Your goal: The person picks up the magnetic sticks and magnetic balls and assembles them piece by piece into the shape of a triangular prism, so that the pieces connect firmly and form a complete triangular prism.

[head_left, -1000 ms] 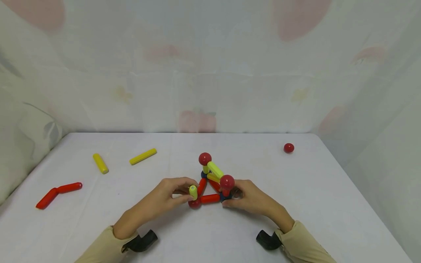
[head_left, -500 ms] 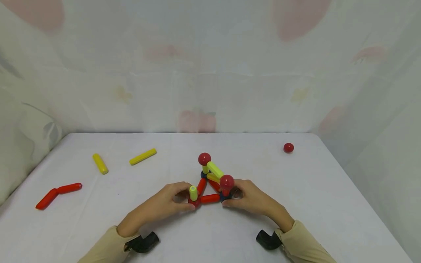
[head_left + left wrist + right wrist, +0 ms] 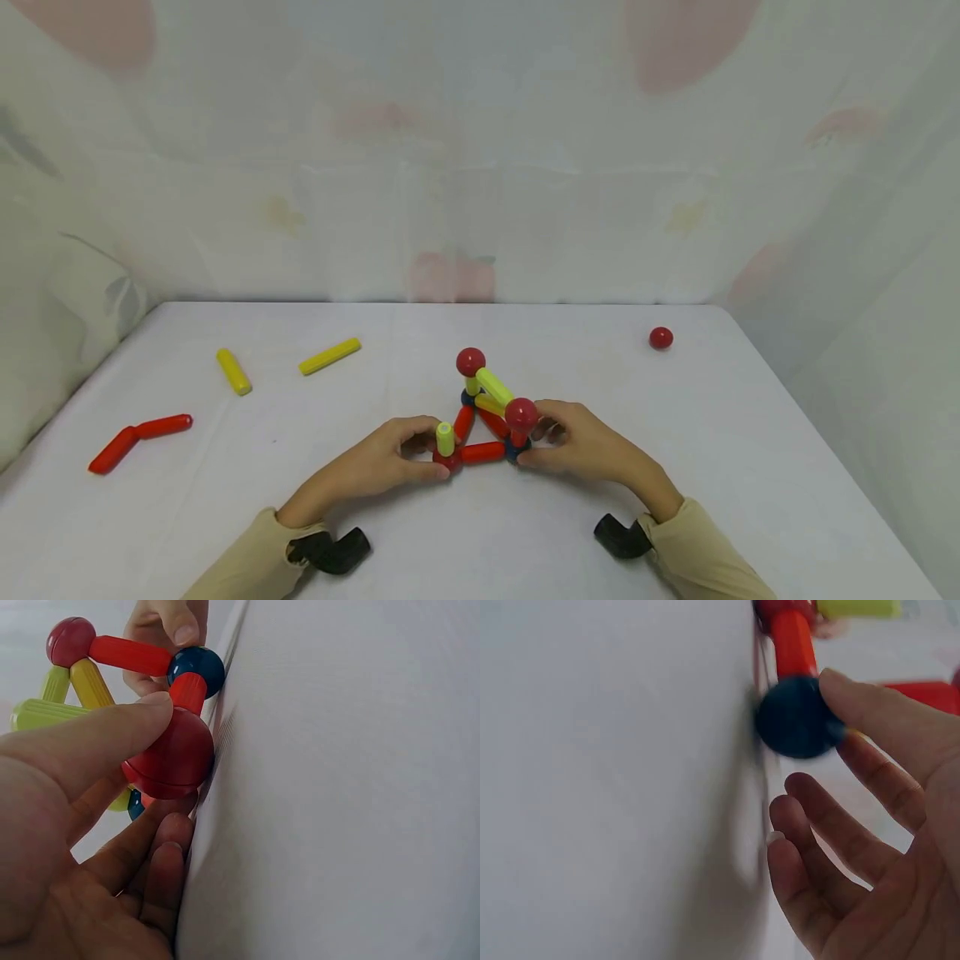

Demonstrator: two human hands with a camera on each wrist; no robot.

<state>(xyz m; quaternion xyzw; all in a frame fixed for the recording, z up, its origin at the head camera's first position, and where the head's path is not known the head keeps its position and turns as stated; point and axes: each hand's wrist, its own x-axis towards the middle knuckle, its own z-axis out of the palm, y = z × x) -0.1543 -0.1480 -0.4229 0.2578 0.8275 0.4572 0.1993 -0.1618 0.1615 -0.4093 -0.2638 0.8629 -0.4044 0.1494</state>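
Note:
A magnetic stick-and-ball frame stands between the hands in the head view. Its base is a triangle with a front red rod (image 3: pixel 482 452), a red ball (image 3: pixel 447 461) at left, and blue balls at right and back. From the left red ball rises a lime rod (image 3: pixel 445 438). My left hand (image 3: pixel 390 458) pinches that ball between thumb and fingers. My right hand (image 3: pixel 588 446) has thumb and index finger on the right blue ball (image 3: pixel 795 716), its other fingers loosely bent. Above, a second lime rod (image 3: pixel 495 387) joins two raised red balls.
Two loose yellow rods, one a thick yellow rod (image 3: pixel 234 372) and one a slim yellow rod (image 3: pixel 330 356), lie at the back left. Two red rods (image 3: pixel 165 426) touch end to end at far left. A single red ball (image 3: pixel 661 337) rests at the back right.
My left thumb and fingers have dropped from the upright lime rod to the red ball beneath it. The right hand stays by the blue ball, its fingers slightly shifted.

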